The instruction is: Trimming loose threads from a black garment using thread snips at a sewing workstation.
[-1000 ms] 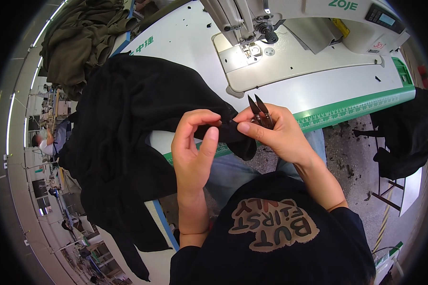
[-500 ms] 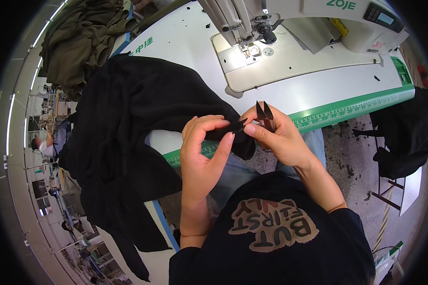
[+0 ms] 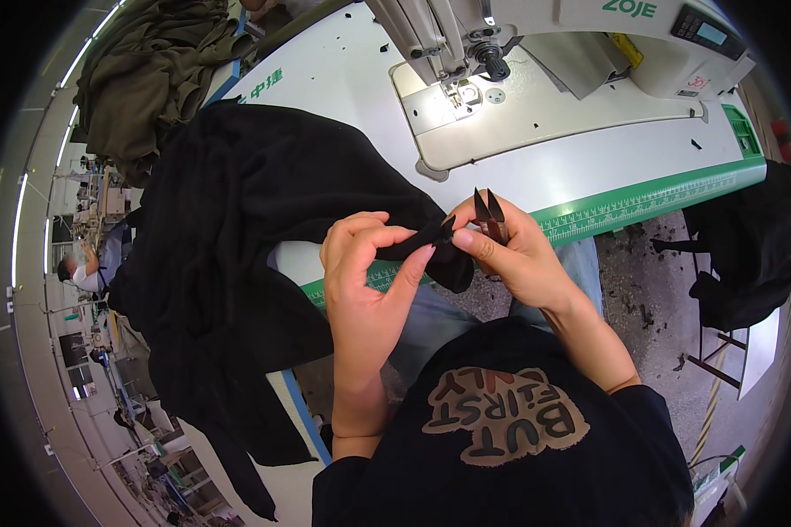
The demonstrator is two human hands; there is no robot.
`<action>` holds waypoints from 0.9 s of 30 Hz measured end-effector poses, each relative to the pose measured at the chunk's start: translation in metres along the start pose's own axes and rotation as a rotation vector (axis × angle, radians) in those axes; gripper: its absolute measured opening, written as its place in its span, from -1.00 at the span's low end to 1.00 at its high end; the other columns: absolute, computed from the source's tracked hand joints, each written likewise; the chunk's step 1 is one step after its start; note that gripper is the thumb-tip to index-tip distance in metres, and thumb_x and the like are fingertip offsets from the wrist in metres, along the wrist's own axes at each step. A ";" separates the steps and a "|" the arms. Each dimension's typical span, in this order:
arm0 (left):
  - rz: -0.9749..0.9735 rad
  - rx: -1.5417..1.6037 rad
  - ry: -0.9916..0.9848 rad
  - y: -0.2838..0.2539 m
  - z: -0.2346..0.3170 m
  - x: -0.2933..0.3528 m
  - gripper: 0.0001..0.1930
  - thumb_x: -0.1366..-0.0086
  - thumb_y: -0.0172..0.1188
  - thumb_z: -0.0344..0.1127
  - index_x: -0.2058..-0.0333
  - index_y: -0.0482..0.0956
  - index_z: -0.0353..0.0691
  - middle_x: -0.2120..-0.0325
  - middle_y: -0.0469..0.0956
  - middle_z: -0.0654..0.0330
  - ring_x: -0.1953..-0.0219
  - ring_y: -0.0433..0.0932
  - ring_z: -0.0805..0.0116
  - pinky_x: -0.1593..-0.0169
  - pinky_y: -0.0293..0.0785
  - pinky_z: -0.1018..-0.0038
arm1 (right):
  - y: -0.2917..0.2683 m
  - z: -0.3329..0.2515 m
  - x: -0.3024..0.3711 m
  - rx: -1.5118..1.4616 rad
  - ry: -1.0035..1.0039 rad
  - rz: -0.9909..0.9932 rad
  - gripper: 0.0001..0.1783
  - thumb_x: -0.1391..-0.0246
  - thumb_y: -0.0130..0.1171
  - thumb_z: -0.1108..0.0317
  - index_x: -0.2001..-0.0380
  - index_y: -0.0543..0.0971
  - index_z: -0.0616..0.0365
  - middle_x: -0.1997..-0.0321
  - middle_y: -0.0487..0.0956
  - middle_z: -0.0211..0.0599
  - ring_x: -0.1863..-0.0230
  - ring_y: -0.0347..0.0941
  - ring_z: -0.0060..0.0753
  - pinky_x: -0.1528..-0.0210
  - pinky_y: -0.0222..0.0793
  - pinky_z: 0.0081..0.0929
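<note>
A black fabric garment (image 3: pixel 264 167) drapes over the left part of the sewing table and hangs off its front edge. One end of it reaches to my hands in front of the table. My left hand (image 3: pixel 360 272) pinches this end between thumb and fingers. With thumb and forefinger, my right hand (image 3: pixel 523 255) grips the small pointed tip of the same cloth. A pair of thread snips (image 3: pixel 490 215) is tucked in the right hand, dark blades pointing up and away from the cloth.
Beyond my hands stands a white sewing machine (image 3: pixel 606 97) with its needle area (image 3: pixel 457 97). A green ruler strip (image 3: pixel 650 198) runs along the table's front edge. Olive cloth (image 3: pixel 149 79) is heaped at far left; more black cloth (image 3: pixel 738 255) hangs at right. Dark scraps litter the table and floor.
My left hand has shifted slightly left, its fingers sliding along the cloth a little away from the tip. The right hand and snips stay nearly still.
</note>
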State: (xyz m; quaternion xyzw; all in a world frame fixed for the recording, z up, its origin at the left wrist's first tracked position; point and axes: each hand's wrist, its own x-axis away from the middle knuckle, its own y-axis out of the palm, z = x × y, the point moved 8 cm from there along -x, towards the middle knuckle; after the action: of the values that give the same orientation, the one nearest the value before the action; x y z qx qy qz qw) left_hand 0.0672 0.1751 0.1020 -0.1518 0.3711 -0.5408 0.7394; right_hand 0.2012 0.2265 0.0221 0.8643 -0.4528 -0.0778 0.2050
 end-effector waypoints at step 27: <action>-0.040 0.583 -0.262 0.017 -0.025 0.003 -0.82 -0.22 0.17 -0.48 0.18 0.51 -0.34 0.28 0.47 0.26 0.20 0.39 0.55 0.06 0.30 0.63 | 0.003 -0.003 -0.005 -0.031 0.023 0.033 -0.81 -0.07 0.29 0.36 0.28 0.50 0.13 0.48 0.43 -0.64 0.55 0.18 -0.87 0.54 0.02 -0.81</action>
State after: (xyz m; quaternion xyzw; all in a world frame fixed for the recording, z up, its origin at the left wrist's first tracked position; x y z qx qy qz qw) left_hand 0.0613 0.1830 0.0738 -0.0092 0.0991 -0.6148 0.7824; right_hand 0.1969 0.2294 0.0260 0.8543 -0.4633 -0.0712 0.2247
